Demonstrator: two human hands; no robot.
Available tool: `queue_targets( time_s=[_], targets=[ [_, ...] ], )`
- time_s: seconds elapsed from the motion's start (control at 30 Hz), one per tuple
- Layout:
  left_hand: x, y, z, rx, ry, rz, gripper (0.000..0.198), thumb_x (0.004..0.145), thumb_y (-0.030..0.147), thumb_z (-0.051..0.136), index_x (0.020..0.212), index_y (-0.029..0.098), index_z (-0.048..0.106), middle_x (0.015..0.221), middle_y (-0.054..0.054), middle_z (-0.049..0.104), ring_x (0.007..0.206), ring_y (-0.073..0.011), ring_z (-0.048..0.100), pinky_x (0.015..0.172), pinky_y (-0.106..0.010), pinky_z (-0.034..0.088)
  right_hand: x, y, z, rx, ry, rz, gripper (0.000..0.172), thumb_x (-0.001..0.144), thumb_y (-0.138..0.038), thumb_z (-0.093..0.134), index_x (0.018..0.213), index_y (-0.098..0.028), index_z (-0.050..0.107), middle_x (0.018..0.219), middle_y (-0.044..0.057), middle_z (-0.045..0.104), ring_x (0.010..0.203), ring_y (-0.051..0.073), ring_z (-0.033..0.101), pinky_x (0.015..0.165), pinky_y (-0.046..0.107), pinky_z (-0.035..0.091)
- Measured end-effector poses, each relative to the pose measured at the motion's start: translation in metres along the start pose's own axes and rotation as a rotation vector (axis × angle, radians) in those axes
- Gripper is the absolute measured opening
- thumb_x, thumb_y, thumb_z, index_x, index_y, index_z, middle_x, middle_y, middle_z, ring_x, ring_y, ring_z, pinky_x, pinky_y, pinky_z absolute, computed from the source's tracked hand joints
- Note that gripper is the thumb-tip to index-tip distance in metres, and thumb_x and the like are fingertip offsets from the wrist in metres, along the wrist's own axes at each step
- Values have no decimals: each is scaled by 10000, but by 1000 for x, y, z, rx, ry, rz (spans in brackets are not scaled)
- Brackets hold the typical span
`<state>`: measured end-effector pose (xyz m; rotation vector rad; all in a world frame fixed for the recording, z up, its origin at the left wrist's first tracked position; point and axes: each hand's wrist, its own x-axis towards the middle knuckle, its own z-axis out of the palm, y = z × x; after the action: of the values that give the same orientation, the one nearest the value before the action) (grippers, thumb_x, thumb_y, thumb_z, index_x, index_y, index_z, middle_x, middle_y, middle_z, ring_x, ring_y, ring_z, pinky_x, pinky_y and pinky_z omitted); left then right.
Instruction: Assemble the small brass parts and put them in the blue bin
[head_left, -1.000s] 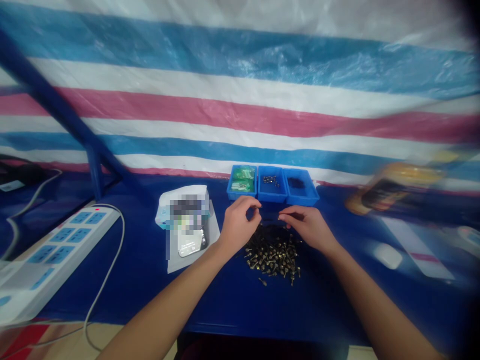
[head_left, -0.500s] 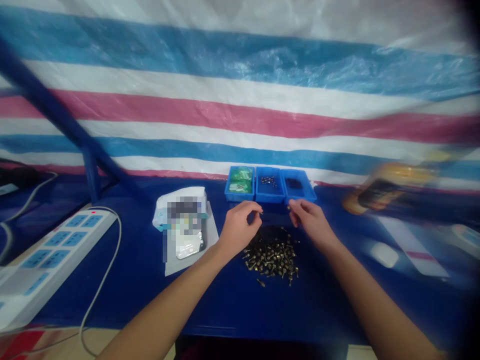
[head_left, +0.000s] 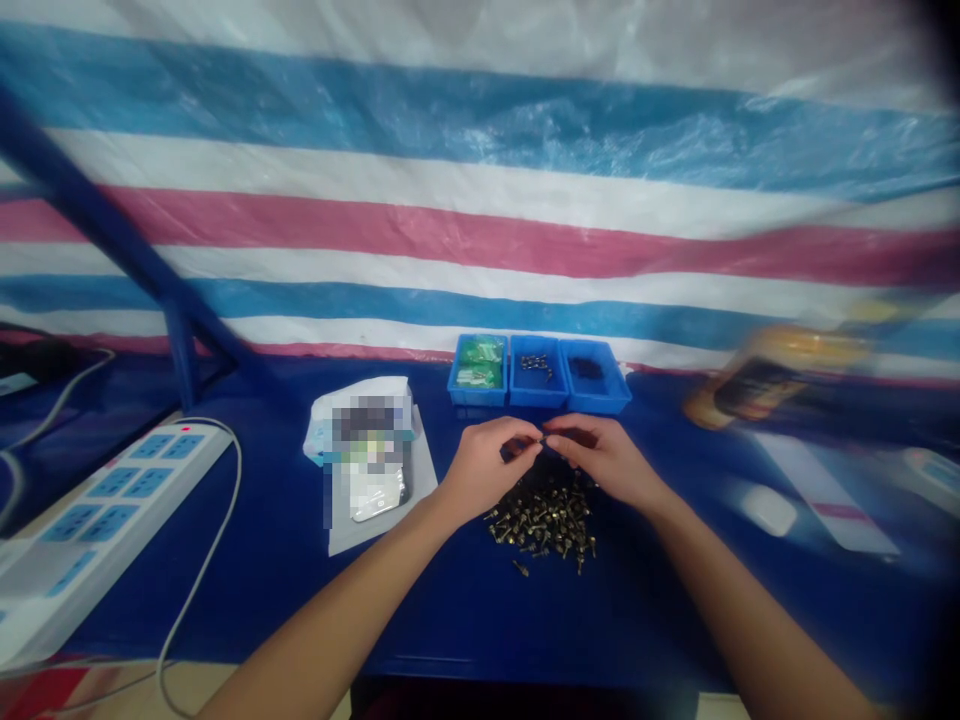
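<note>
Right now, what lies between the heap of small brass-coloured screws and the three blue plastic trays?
In the head view, the person's two hands lie there: the left hand and the right hand, fingertips close together, behind the heap of screws and in front of the blue trays.

The one view is worn on the person's head, above the near edge of the blue surface [head_left: 262,600], facing forward and tilted down. It looks closely over the forearms, with the left hand [head_left: 487,470] and right hand [head_left: 607,460] just below the frame's centre. Three blue trays [head_left: 536,400] stand near the far edge, and a striped plastic sheet [head_left: 480,230] fills the upper half. The frame cuts off a power strip [head_left: 127,500] at the left, and the wide lens bends the stripes.
</note>
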<state>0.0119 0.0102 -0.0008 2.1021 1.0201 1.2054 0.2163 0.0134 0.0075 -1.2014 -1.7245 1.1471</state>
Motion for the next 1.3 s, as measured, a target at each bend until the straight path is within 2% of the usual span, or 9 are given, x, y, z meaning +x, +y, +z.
queue_targets(
  time_s=[0.1, 0.43, 0.6, 0.83, 0.87, 0.93, 1.03, 1.13, 1.3],
  targets=[
    [-1, 2, 1, -50, 15, -44, 102, 853, 192, 641, 932, 204, 704, 884, -14, 724, 756, -131, 665, 680, -240, 535, -2, -6, 5, -30, -14, -30, 250, 864, -416, 629, 937, -195, 721, 766, 17, 666, 609, 127, 538, 561, 255, 438],
    [2, 6, -4, -112, -11, -137, 90, 857, 272, 660, 876, 199, 709, 820, -3, 716, 705, -126, 646, 671, -237, 510, -2, -1, 11, -32, 20, -95, 218, 882, -405, 616, 957, -205, 660, 784, 10, 629, 641, 133, 531, 601, 263, 434],
    [2, 6, -4, -166, -40, -174, 110, 872, 288, 639, 901, 197, 692, 838, 2, 712, 743, -126, 650, 699, -230, 507, -5, -5, 13, 18, -81, -83, 214, 924, -416, 550, 937, -205, 582, 796, 4, 602, 674, 133, 542, 630, 259, 440],
    [2, 2, -4, -104, 18, -212, 202, 929, 336, 536, 910, 188, 673, 774, -3, 682, 710, -135, 622, 671, -251, 490, -1, -1, 11, -33, -61, 8, 408, 955, -455, 466, 659, -181, 528, 602, -19, 513, 574, 116, 475, 567, 252, 373],
    [2, 2, -4, -82, 24, -210, 197, 928, 328, 535, 900, 190, 672, 757, 2, 675, 692, -131, 612, 653, -247, 480, 1, 0, 10, 1, -32, 19, 389, 946, -462, 480, 688, -180, 548, 602, -21, 514, 561, 115, 472, 556, 251, 370],
    [3, 0, -4, -44, 30, -203, 180, 925, 308, 535, 885, 195, 669, 732, 12, 663, 661, -124, 594, 627, -242, 464, 3, 1, 10, 126, 40, 30, 293, 916, -473, 531, 902, -189, 604, 696, -16, 573, 556, 111, 496, 547, 249, 383],
    [3, -3, -3, 32, 16, -188, 171, 928, 286, 519, 893, 206, 666, 742, 12, 660, 662, -129, 593, 631, -255, 465, 5, 2, 9, 222, 101, 48, 464, 877, -485, 585, 1260, -236, 501, 867, 8, 635, 542, 104, 515, 529, 250, 405],
    [1, -8, -3, 214, -8, -165, 124, 894, 260, 557, 920, 221, 672, 844, -12, 677, 791, -177, 616, 730, -315, 483, 4, 5, 7, 20, 91, 44, 429, 892, -493, 554, 1218, -214, 561, 779, 8, 633, 548, 123, 517, 519, 258, 411],
    [-4, -17, -5, 490, -117, -155, 143, 818, 277, 641, 950, 251, 689, 978, -43, 673, 928, -257, 595, 826, -412, 465, 0, 11, 5, -522, -33, -142, 228, 871, -369, 622, 1036, -231, 695, 882, 44, 665, 797, 191, 602, 737, 322, 464]
  ],
)
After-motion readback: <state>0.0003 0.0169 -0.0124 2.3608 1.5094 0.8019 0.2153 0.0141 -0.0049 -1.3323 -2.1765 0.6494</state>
